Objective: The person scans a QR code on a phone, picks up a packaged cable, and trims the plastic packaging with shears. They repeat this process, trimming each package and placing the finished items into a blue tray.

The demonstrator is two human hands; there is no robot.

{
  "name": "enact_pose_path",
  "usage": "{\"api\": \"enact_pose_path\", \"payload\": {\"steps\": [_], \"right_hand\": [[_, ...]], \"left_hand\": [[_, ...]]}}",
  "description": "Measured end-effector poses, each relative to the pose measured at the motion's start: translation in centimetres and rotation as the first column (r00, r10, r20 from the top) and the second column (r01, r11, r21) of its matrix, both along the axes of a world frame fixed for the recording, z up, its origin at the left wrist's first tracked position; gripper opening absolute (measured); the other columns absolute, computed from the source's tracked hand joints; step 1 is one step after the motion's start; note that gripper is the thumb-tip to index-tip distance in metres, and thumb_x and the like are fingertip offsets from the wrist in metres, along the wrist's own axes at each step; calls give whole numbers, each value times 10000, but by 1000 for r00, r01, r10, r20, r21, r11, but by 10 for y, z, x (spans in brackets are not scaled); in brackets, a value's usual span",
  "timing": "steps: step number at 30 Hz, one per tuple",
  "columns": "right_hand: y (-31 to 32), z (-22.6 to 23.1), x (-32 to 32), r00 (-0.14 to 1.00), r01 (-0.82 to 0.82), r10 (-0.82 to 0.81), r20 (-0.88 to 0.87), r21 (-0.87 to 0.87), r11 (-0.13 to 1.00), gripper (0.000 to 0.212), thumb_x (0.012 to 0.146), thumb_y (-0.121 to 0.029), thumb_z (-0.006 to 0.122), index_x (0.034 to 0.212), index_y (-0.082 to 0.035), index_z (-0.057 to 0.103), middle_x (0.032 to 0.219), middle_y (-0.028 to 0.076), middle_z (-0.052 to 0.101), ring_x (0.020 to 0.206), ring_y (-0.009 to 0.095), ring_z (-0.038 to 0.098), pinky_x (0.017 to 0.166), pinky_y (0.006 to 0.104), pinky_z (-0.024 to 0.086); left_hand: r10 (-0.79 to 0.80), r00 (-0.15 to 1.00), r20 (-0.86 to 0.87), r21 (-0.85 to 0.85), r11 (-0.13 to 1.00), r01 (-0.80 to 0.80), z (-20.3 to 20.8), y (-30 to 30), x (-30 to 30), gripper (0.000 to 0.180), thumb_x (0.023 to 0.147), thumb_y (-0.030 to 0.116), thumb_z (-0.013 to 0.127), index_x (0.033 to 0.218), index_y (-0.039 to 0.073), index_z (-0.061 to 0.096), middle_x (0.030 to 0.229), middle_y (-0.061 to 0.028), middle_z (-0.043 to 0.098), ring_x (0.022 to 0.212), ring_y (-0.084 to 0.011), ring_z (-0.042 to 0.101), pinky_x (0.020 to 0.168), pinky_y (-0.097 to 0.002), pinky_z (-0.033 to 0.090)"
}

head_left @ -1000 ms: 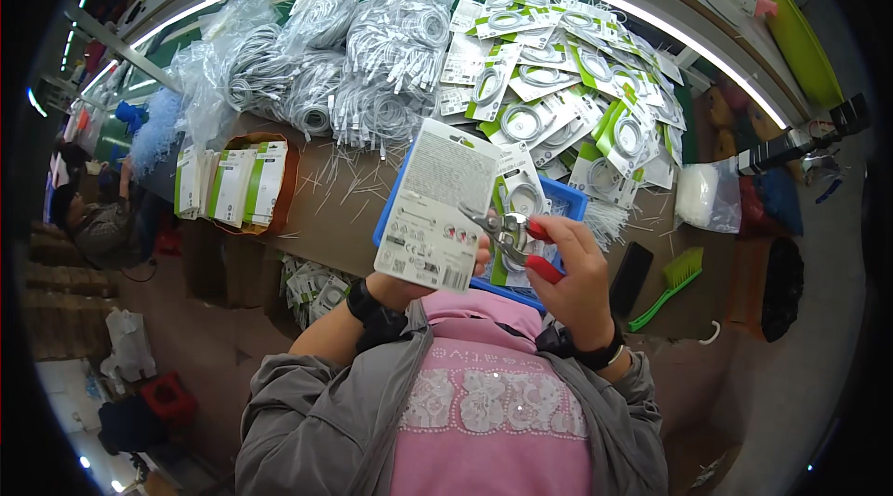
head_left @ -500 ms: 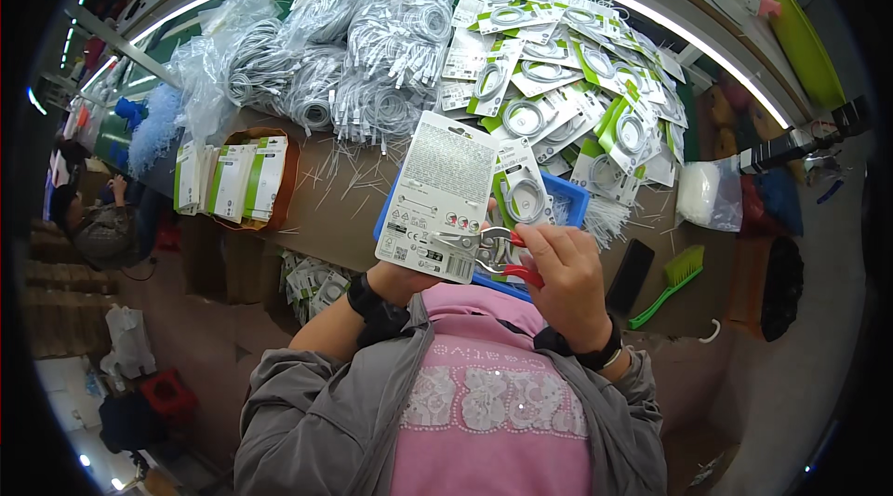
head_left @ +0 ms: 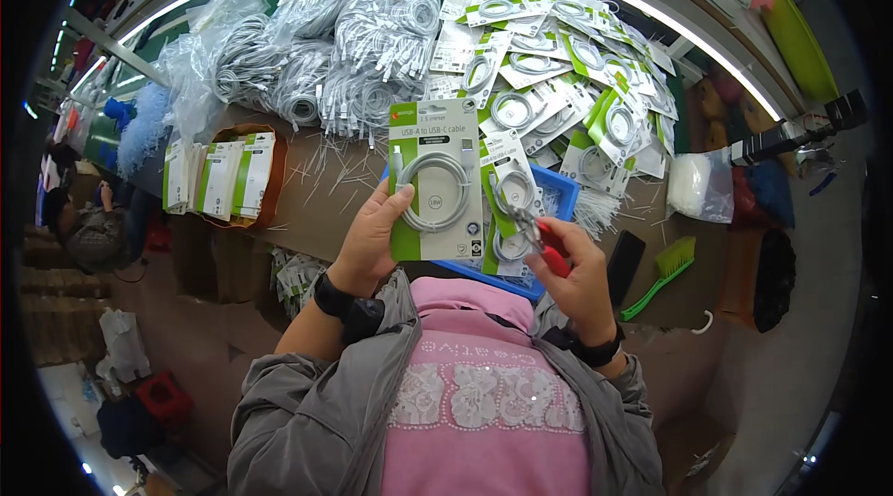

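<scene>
A brown table (head_left: 316,207) runs across the view, its far half buried under bags of coiled grey cable (head_left: 307,59) on the left and a spread of green-and-white packaged cables (head_left: 577,96) on the right. A blue tray (head_left: 558,207) sits at the near edge in front of the person, with a small box of stacked packs (head_left: 228,180) off to the left and a green brush (head_left: 665,273) to the right.

The left hand (head_left: 372,240) holds a packaged cable card (head_left: 435,180) upright by its lower left corner, thumb across the front, fingers behind; the grip is closed on it. The card's long axis runs away from the body, its face turned to the camera, and it hangs just above the tray.

The right hand (head_left: 581,277) is closed around red-handled pliers (head_left: 535,231), the metal tip pointing up and left. That tip sits just beside the card's lower right edge, so the card lies to the left of the tool; touching or not, I cannot tell
</scene>
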State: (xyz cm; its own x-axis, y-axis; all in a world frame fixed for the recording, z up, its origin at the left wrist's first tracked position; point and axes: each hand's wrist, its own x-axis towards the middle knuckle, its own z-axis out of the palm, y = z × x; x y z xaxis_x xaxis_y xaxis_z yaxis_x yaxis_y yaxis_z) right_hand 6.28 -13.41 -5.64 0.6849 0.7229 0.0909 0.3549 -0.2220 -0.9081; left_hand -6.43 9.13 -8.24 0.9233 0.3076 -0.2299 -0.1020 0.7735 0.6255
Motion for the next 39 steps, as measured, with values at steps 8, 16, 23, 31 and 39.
{"api": "enact_pose_path", "payload": {"steps": [8, 16, 23, 31, 39], "right_hand": [[4, 10, -14, 860, -13, 112, 498, -199, 980, 497, 629, -49, 743, 1106, -59, 606, 995, 121, 609, 885, 310, 586, 768, 380, 470], [10, 10, -17, 848, 1, 117, 517, -221, 975, 514, 627, -80, 760, 1114, -62, 599, 983, 115, 606, 886, 311, 578, 775, 391, 453], [11, 18, -21, 815, 12, 144, 561, -265, 964, 505, 640, -93, 755, 1118, -59, 594, 989, 114, 601, 900, 307, 572, 793, 393, 442], [10, 9, -7, 867, -102, 191, 460, -211, 972, 481, 669, -97, 748, 1118, -43, 582, 906, 112, 622, 806, 305, 605, 712, 378, 483], [60, 1, -14, 999, 17, -12, -33, 130, 991, 349, 726, -74, 709, 1045, -18, 579, 845, 127, 643, 748, 263, 646, 673, 338, 507]], "left_hand": [[144, 989, 36, 273, 950, -148, 0, -9, 1, 366, 979, 98, 428, 1334, 40, 358, 1244, -108, 511, 1108, -189, 543, 937, -351, 475], [170, 982, 84, 697, 695, -180, -1, -10, -9, 373, 973, 69, 418, 1335, 18, 341, 1253, -127, 503, 1128, -200, 537, 939, -354, 474], [209, 968, 138, 898, 387, -211, 7, -20, -12, 386, 949, 94, 501, 1300, -21, 389, 1099, -129, 596, 972, -146, 567, 828, -272, 449], [223, 962, 157, 969, 153, -193, 7, -24, -7, 383, 953, 86, 484, 1309, -17, 383, 1125, -141, 589, 999, -184, 580, 839, -274, 457], [273, 948, 165, 221, 926, -305, 12, -31, 25, 323, 995, 89, 381, 1316, 79, 354, 1218, -84, 515, 1055, -156, 548, 892, -282, 461]]}}
